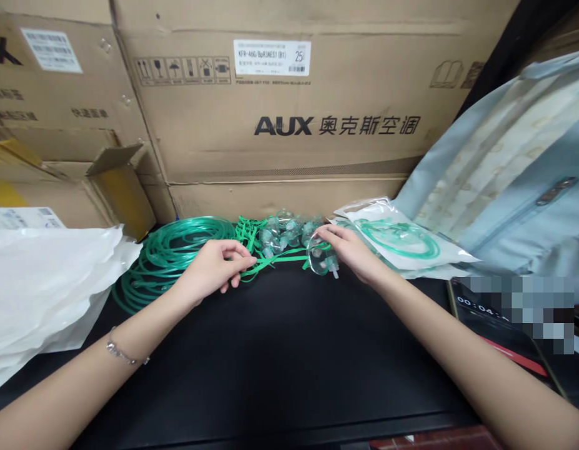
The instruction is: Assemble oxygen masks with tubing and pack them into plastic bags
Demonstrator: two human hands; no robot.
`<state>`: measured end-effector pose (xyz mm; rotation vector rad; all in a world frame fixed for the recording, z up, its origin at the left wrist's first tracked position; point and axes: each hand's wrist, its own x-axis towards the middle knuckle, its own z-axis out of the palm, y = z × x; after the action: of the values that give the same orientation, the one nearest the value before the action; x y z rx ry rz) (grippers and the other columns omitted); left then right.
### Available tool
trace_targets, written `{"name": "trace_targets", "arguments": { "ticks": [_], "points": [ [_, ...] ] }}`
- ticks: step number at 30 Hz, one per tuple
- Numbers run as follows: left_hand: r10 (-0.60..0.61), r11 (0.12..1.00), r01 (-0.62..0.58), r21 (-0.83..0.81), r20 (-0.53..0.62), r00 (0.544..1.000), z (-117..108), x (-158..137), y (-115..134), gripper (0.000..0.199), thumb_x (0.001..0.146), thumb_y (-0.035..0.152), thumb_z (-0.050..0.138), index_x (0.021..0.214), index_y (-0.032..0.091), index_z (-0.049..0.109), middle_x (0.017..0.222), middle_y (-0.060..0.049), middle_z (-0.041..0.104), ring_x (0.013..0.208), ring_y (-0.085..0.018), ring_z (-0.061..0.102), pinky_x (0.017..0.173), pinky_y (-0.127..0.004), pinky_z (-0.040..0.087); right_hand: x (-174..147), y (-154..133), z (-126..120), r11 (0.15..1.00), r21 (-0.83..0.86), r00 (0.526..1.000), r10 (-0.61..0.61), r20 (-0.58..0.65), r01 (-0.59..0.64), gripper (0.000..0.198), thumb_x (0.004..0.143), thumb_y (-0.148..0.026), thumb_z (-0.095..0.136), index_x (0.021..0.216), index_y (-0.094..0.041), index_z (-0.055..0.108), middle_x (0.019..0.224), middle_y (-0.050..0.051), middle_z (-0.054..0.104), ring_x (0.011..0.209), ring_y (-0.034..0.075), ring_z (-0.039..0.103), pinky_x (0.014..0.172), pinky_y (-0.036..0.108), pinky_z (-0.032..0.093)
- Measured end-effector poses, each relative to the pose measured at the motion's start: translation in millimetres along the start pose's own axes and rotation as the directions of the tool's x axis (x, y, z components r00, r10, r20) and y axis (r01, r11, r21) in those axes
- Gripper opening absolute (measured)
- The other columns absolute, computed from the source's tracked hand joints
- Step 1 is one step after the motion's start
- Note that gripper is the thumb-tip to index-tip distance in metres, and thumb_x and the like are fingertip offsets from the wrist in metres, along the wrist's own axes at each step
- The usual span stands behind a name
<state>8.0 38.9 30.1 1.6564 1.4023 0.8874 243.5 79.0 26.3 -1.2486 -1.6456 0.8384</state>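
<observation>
My right hand (343, 247) grips a clear oxygen mask (317, 257), its fingers closed over the rim. A green elastic strap (289, 257) runs from the mask leftward to my left hand (224, 265), which pinches it between thumb and fingers. Behind the strap lies a cluster of more clear masks (282, 231). Beside them is a heap of green straps (249, 231). Coils of green tubing (177, 244) lie just behind and left of my left hand.
White plastic bags (50, 275) are stacked at the left. Bagged green tubing (402, 240) lies at the right, near a light blue bag (505, 162). A phone (486, 319) showing a timer rests on the black table (271, 369). Large cardboard boxes (289, 156) stand behind.
</observation>
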Motion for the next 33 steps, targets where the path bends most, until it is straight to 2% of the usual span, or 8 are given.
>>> {"name": "trace_targets", "arguments": {
  "ticks": [5, 11, 16, 20, 23, 26, 30, 33],
  "points": [
    [0.057, 0.994, -0.050, 0.100, -0.067, 0.996, -4.8, 4.2, -4.2, 0.016, 0.063, 0.028, 0.065, 0.067, 0.014, 0.062, 0.055, 0.002, 0.054, 0.042, -0.007, 0.042, 0.037, -0.017, 0.031, 3.1, 1.0, -4.9, 0.998, -0.020, 0.998, 0.055, -0.041, -0.055, 0.021, 0.076, -0.033, 0.048, 0.073, -0.015, 0.058, 0.078, 0.003, 0.057, 0.072, 0.014, 0.052, 0.058, 0.022, 0.039],
    [0.116, 0.989, -0.123, 0.083, 0.080, 0.990, 2.5, -0.7, 1.0, 0.018, 0.064, 0.031, 0.065, 0.073, 0.015, 0.068, 0.062, 0.000, 0.063, 0.062, -0.013, 0.057, 0.061, -0.023, 0.043, -4.9, -5.7, 3.6, 0.989, 0.090, 0.990, 0.108, 0.091, -0.116, 0.024, 0.075, -0.041, 0.051, 0.082, -0.019, 0.055, 0.080, 0.001, 0.055, 0.062, 0.013, 0.053, 0.042, 0.021, 0.041],
    [0.355, 0.912, -0.370, 0.176, 0.113, 0.928, 9.9, -10.4, 7.9, 0.015, 0.067, 0.032, 0.066, 0.073, 0.019, 0.068, 0.069, 0.001, 0.065, 0.073, -0.015, 0.058, 0.075, -0.026, 0.041, -10.7, -7.7, 9.3, 0.996, 0.062, 0.984, 0.051, 0.173, -0.063, 0.032, 0.076, -0.049, 0.051, 0.086, -0.019, 0.056, 0.079, 0.001, 0.054, 0.066, 0.012, 0.052, 0.040, 0.017, 0.037],
    [0.450, 0.850, -0.477, 0.222, 0.163, 0.878, 11.2, -11.3, 5.1, 0.015, 0.070, 0.032, 0.065, 0.077, 0.019, 0.066, 0.079, 0.000, 0.064, 0.078, -0.015, 0.056, 0.075, -0.025, 0.041, -13.5, -5.7, 13.2, 0.994, 0.093, 0.966, 0.037, 0.256, -0.062, 0.035, 0.076, -0.051, 0.051, 0.085, -0.018, 0.057, 0.073, 0.000, 0.052, 0.061, 0.010, 0.051, 0.042, 0.016, 0.037],
    [0.422, 0.822, -0.463, 0.333, 0.190, 0.886, 11.9, -9.6, -0.4, 0.029, 0.067, 0.036, 0.067, 0.090, 0.019, 0.064, 0.084, -0.001, 0.062, 0.074, -0.015, 0.055, 0.068, -0.025, 0.041, -15.4, -6.5, 15.4, 0.990, 0.113, 0.952, 0.052, 0.301, -0.090, 0.035, 0.077, -0.051, 0.051, 0.084, -0.017, 0.057, 0.070, -0.001, 0.050, 0.055, 0.008, 0.048, 0.040, 0.016, 0.036],
    [0.337, 0.787, -0.386, 0.481, 0.189, 0.922, 12.0, -8.9, -4.3, 0.038, 0.068, 0.038, 0.066, 0.101, 0.018, 0.063, 0.071, 0.000, 0.060, 0.065, -0.015, 0.055, 0.061, -0.024, 0.039, -16.1, -7.9, 15.6, 0.990, 0.115, 0.950, 0.048, 0.310, -0.087, 0.036, 0.077, -0.051, 0.051, 0.085, -0.017, 0.057, 0.070, -0.001, 0.049, 0.054, 0.007, 0.047, 0.039, 0.015, 0.035],
    [0.295, 0.763, -0.369, 0.530, 0.222, 0.929, 10.3, -8.6, -4.1, 0.022, 0.074, 0.037, 0.059, 0.081, 0.018, 0.069, 0.060, 0.002, 0.057, 0.057, -0.013, 0.052, 0.055, -0.023, 0.034, -14.5, -7.7, 12.5, 0.989, 0.099, 0.954, 0.077, 0.291, -0.111, 0.037, 0.076, -0.054, 0.050, 0.082, -0.017, 0.055, 0.068, -0.002, 0.046, 0.053, 0.008, 0.047, 0.040, 0.017, 0.036],
    [0.288, 0.823, -0.357, 0.442, 0.217, 0.933, 9.0, -5.8, -3.4, 0.023, 0.073, 0.037, 0.059, 0.069, 0.016, 0.067, 0.057, 0.003, 0.054, 0.056, -0.012, 0.049, 0.053, -0.022, 0.033, -13.2, -7.0, 10.0, 0.997, 0.019, 0.964, 0.072, 0.256, -0.079, 0.039, 0.077, -0.055, 0.048, 0.076, -0.017, 0.056, 0.065, -0.002, 0.045, 0.054, 0.008, 0.044, 0.042, 0.017, 0.034]
  ]
}}
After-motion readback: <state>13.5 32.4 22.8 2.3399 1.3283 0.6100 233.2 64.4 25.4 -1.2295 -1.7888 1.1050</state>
